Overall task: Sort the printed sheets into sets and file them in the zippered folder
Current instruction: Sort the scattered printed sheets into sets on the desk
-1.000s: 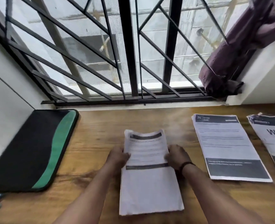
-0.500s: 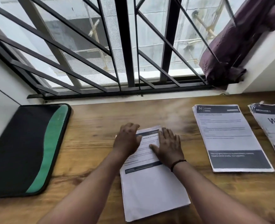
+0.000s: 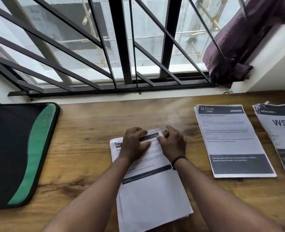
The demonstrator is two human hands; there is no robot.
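Note:
A stack of printed sheets [image 3: 152,195] lies flat on the wooden table [image 3: 88,131] in front of me, slightly fanned at its near corner. My left hand [image 3: 134,145] rests on the stack's far end, bent fingertips pressing on the dark header band. Beside it, my right hand [image 3: 172,145] holds the far right corner, thumb on the top sheet and fingers curled at the edge. A black zippered folder [image 3: 9,151] with a green band lies closed at the left. Two sorted sets lie at the right: one headed "34" [image 3: 230,139] and one marked "WS" [image 3: 279,136].
A barred window [image 3: 121,47] runs along the table's far edge. A bunched purple curtain [image 3: 239,44] hangs at the back right, with white wall on both sides. Bare wood shows between the folder and the middle stack.
The stack, held up by its sides a second ago, now lies flat. Both hands have slid up to its far end, and the right hand's fingers have curled at the corner.

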